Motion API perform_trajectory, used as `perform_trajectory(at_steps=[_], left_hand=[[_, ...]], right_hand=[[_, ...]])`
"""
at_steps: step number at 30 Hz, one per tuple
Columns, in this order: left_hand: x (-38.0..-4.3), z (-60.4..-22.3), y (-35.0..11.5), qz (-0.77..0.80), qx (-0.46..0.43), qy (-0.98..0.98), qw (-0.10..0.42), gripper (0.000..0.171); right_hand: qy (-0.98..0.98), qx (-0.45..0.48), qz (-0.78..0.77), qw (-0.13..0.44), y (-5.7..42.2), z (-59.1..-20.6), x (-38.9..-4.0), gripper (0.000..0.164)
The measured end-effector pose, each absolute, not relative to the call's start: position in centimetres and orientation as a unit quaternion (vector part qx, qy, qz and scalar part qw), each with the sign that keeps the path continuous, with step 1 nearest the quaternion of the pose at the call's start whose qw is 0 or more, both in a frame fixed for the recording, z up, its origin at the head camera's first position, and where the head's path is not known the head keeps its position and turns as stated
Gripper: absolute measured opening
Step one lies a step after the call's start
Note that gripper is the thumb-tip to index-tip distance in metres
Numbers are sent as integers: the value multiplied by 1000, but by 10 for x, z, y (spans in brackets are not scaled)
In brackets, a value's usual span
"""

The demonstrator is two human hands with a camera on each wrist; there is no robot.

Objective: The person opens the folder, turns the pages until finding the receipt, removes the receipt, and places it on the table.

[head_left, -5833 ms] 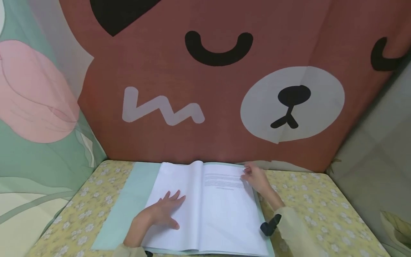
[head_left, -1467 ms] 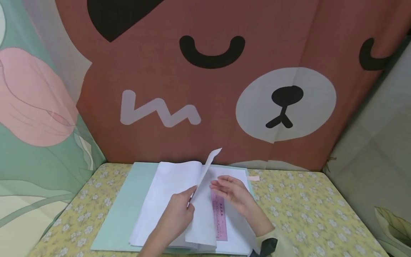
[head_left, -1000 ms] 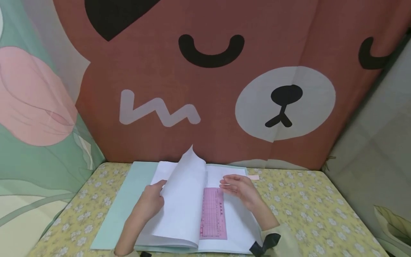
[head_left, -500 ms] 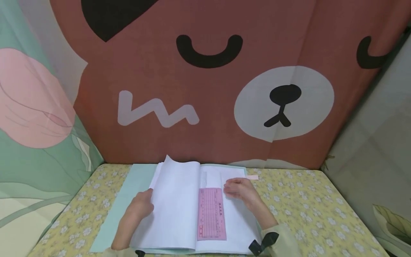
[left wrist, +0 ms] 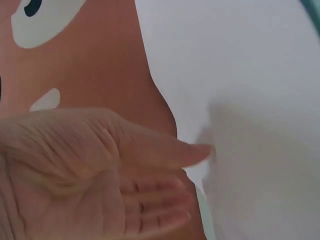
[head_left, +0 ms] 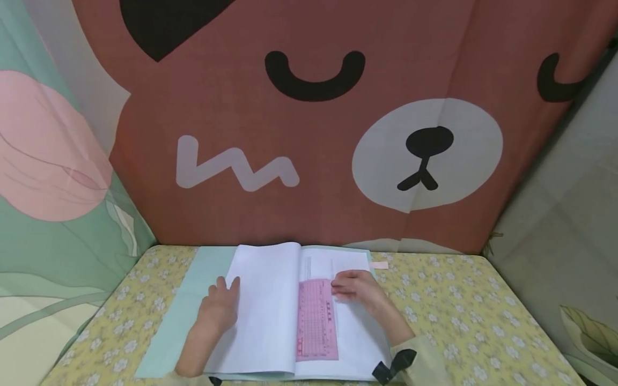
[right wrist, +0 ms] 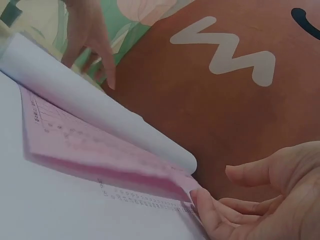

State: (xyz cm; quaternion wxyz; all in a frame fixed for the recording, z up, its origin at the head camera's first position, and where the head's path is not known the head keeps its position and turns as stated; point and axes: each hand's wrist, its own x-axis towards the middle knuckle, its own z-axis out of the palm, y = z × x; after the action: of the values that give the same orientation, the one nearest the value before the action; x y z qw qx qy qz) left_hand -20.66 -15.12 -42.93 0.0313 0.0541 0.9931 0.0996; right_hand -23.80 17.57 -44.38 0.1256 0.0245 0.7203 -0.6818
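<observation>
A document folder with pale green covers (head_left: 166,343) lies spread on the table, full of white sheets. Its left-hand page (head_left: 265,316) is blank and rises in a rounded curve at the spine. On the right-hand page (head_left: 357,343) lies a pink printed form (head_left: 316,327) with a ruled grid. My right hand (head_left: 362,289) has its fingertips at the form's upper right corner; in the right wrist view the form's near edge bows up, and the thumb stands apart from the fingers. My left hand (head_left: 219,308) is at the left page's outer edge, fingers spread, holding nothing.
A yellow flowered cloth (head_left: 454,321) covers the table. Beyond its far edge hangs a brown curtain (head_left: 232,214) with a bear's face. A pale pink tab (head_left: 380,265) sticks out past the folder's right edge.
A white sheet was turned over to the left by my left hand, uncovering the pink form. The left hand has let the sheet go. My right hand has come to the form's corner.
</observation>
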Motion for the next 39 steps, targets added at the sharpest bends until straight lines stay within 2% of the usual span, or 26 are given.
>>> perform_trajectory(at_steps=[5, 8, 12, 17, 21, 27, 39], left_hand=[[-200, -425, -130, 149, 162, 975, -34, 48], [-196, -424, -117, 209, 219, 952, -43, 47], [-192, -425, -106, 237, 240, 941, 11, 52], [-193, -430, -104, 212, 191, 953, 99, 62], [-195, -434, -106, 208, 170, 953, 137, 65], [-196, -437, -106, 205, 162, 954, 144, 65], [-196, -435, -103, 211, 159, 953, 149, 63]], right_hand=[[723, -9, -674, 151, 172, -445, -236, 40], [726, -23, -668, 161, 167, -446, -233, 41], [737, -25, -654, 170, 158, -448, -230, 36], [750, -25, -642, 154, 153, -450, -229, 25], [753, 0, -646, 125, 161, -444, -231, 24], [765, 29, -635, 104, 193, -429, -234, 27], [797, 31, -598, 85, 288, -412, -226, 45]])
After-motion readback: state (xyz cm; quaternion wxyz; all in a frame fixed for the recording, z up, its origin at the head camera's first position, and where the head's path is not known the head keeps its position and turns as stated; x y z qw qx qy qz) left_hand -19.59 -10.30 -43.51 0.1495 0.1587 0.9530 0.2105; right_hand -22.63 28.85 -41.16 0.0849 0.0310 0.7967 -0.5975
